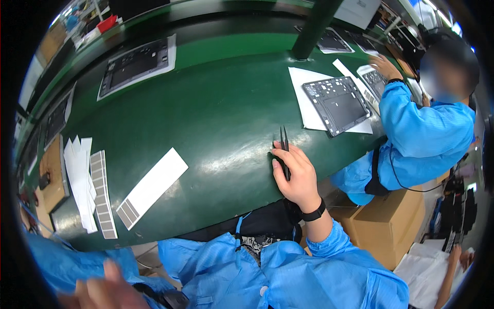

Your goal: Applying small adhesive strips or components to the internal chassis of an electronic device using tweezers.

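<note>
My right hand rests over the green bench, its fingers closed round black tweezers whose tips point away from me. A dark band circles that wrist. Low at the left, near the picture's edge, my left hand is raised off the bench and smeared by motion, so its fingers cannot be read. Between the hands lies a white strip with a few grey rectangular stickers at its near end. To its left is a sheet strip full of grey stickers, beside a pile of white paper strips.
A dark tablet-like housing lies on white paper at the right. Another housing sits at the far left. Behind the bench's middle stands a green post. A co-worker in blue works at the right, above a cardboard box.
</note>
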`<move>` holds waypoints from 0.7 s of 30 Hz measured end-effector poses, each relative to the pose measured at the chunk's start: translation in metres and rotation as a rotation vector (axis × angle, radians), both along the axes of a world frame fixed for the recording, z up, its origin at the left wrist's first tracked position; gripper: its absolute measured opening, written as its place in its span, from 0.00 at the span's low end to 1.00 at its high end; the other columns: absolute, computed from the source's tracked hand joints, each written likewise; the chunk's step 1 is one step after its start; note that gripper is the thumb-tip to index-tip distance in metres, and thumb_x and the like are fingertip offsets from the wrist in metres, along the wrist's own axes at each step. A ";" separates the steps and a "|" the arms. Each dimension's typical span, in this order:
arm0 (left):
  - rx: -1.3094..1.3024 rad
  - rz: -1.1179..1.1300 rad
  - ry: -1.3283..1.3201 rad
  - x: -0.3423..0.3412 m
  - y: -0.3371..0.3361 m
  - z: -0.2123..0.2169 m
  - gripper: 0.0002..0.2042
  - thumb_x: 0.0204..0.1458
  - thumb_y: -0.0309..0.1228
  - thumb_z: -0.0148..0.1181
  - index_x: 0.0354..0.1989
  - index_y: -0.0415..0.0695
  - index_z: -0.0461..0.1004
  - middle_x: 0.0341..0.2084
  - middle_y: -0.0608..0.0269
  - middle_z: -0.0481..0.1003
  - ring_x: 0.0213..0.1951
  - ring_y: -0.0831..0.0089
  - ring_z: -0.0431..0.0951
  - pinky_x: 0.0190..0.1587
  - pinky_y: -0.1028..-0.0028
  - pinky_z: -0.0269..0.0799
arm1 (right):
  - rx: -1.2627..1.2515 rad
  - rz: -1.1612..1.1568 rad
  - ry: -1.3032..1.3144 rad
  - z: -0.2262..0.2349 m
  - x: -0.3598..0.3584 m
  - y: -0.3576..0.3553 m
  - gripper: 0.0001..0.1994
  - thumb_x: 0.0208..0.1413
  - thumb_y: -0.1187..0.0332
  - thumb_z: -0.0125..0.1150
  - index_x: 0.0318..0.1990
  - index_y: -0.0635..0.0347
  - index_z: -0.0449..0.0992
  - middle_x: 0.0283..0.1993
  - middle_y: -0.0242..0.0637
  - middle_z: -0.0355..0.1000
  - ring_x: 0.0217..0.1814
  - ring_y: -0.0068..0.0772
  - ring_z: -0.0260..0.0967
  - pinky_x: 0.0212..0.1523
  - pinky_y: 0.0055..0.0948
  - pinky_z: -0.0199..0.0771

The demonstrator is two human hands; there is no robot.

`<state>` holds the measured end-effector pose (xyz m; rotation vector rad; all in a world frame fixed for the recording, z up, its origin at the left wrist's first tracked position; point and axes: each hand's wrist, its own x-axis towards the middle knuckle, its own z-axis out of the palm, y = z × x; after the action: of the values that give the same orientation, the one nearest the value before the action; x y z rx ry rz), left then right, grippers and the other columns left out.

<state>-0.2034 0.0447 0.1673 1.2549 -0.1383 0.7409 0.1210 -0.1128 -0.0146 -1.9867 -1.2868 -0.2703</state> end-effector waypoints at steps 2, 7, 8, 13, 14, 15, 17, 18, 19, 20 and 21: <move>-0.122 0.619 -0.002 0.022 -0.014 -0.035 0.25 0.68 0.49 0.40 0.55 0.37 0.69 0.29 0.59 0.75 0.41 0.60 0.76 0.65 0.49 0.59 | 0.006 -0.026 0.012 0.000 0.001 -0.002 0.11 0.52 0.74 0.63 0.44 0.61 0.78 0.51 0.44 0.78 0.54 0.48 0.74 0.54 0.41 0.74; 0.089 0.405 0.222 0.064 0.019 -0.035 0.20 0.69 0.41 0.38 0.51 0.35 0.68 0.28 0.60 0.71 0.36 0.69 0.71 0.49 0.64 0.66 | 0.018 -0.010 0.014 -0.001 -0.001 -0.003 0.11 0.51 0.73 0.63 0.43 0.62 0.77 0.49 0.45 0.77 0.53 0.48 0.73 0.54 0.42 0.74; 0.021 0.415 0.244 0.093 0.032 -0.032 0.18 0.69 0.39 0.39 0.52 0.35 0.67 0.29 0.61 0.70 0.36 0.71 0.70 0.47 0.67 0.66 | 0.024 -0.037 0.024 -0.004 0.002 -0.008 0.11 0.52 0.73 0.62 0.43 0.62 0.76 0.49 0.45 0.77 0.53 0.48 0.73 0.55 0.42 0.73; -0.193 0.034 0.317 0.233 0.110 0.007 0.14 0.66 0.35 0.52 0.52 0.39 0.72 0.42 0.61 0.77 0.43 0.73 0.76 0.50 0.73 0.71 | 0.106 -0.047 0.080 -0.003 0.001 -0.014 0.12 0.52 0.74 0.62 0.44 0.62 0.76 0.46 0.44 0.76 0.49 0.47 0.73 0.51 0.41 0.74; -0.122 0.036 0.354 0.270 0.125 0.008 0.13 0.65 0.32 0.55 0.53 0.38 0.73 0.47 0.59 0.78 0.46 0.72 0.78 0.53 0.72 0.73 | 0.134 -0.060 0.067 -0.005 0.002 -0.017 0.12 0.51 0.74 0.62 0.45 0.62 0.76 0.43 0.44 0.76 0.47 0.46 0.74 0.49 0.40 0.74; -0.042 0.126 0.393 0.308 0.132 0.011 0.12 0.64 0.30 0.56 0.52 0.38 0.74 0.45 0.60 0.78 0.46 0.72 0.78 0.52 0.73 0.73 | 0.147 -0.080 0.066 -0.004 0.002 -0.020 0.12 0.51 0.74 0.62 0.45 0.62 0.76 0.43 0.44 0.76 0.47 0.46 0.74 0.49 0.40 0.74; 0.081 0.212 0.448 0.363 0.155 0.007 0.11 0.62 0.29 0.59 0.50 0.38 0.75 0.42 0.61 0.79 0.41 0.75 0.79 0.46 0.75 0.75 | 0.154 -0.038 0.058 0.000 -0.002 -0.026 0.13 0.50 0.74 0.62 0.44 0.61 0.77 0.37 0.42 0.74 0.42 0.44 0.73 0.45 0.39 0.74; 0.047 0.241 0.503 0.377 0.176 -0.008 0.11 0.62 0.30 0.60 0.48 0.38 0.75 0.38 0.62 0.80 0.38 0.76 0.79 0.43 0.76 0.75 | 0.203 0.008 0.062 -0.007 0.001 -0.013 0.13 0.49 0.74 0.63 0.44 0.61 0.77 0.33 0.41 0.72 0.39 0.43 0.72 0.42 0.37 0.73; 0.039 0.232 0.539 0.398 0.185 -0.020 0.10 0.61 0.29 0.60 0.48 0.39 0.76 0.35 0.63 0.79 0.36 0.76 0.79 0.41 0.76 0.75 | 0.214 0.009 0.068 -0.007 0.001 -0.014 0.13 0.48 0.74 0.63 0.43 0.61 0.78 0.33 0.41 0.72 0.39 0.43 0.72 0.42 0.37 0.73; -0.033 0.226 0.574 0.423 0.191 -0.037 0.07 0.60 0.27 0.59 0.44 0.40 0.77 0.34 0.62 0.80 0.34 0.75 0.80 0.38 0.76 0.76 | 0.224 0.005 0.071 -0.006 0.003 -0.015 0.13 0.47 0.74 0.63 0.43 0.61 0.78 0.33 0.41 0.72 0.39 0.43 0.72 0.42 0.36 0.73; -0.009 0.193 0.610 0.447 0.204 -0.057 0.07 0.60 0.28 0.60 0.43 0.40 0.77 0.33 0.63 0.80 0.32 0.76 0.79 0.35 0.76 0.76 | 0.235 -0.004 0.071 -0.007 0.005 -0.017 0.13 0.47 0.74 0.63 0.43 0.61 0.78 0.33 0.41 0.72 0.39 0.43 0.72 0.42 0.36 0.73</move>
<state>0.2434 0.2486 0.1099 1.4459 0.4884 0.4915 0.1259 -0.1296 -0.0216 -1.7845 -1.1508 -0.3336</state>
